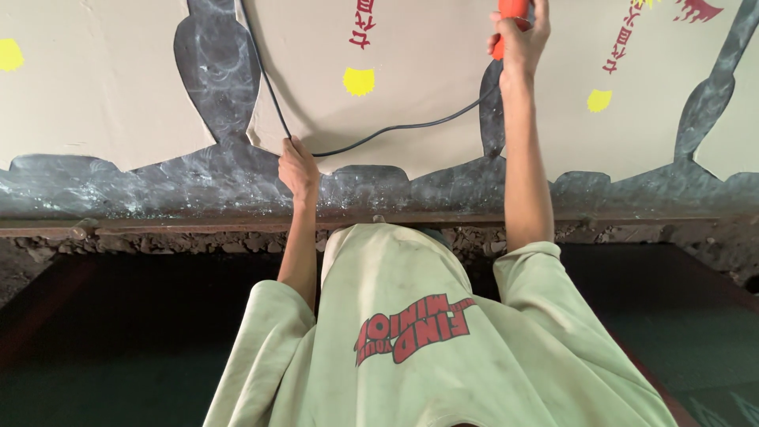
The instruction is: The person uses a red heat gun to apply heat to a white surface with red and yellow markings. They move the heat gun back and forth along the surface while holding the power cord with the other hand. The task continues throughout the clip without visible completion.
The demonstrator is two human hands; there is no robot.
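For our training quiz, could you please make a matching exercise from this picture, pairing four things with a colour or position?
Things:
1. orange tool
2. black cable
3. left hand
4. beige board sheet

Descriptions:
A. pressed on the lower edge of the sheet, beside the cable
B. gripped by the right hand at the top of the view
C. printed with yellow spots and red marks
D. curves across the sheet between the two hands

Pairs: 1-B, 2-D, 3-A, 4-C
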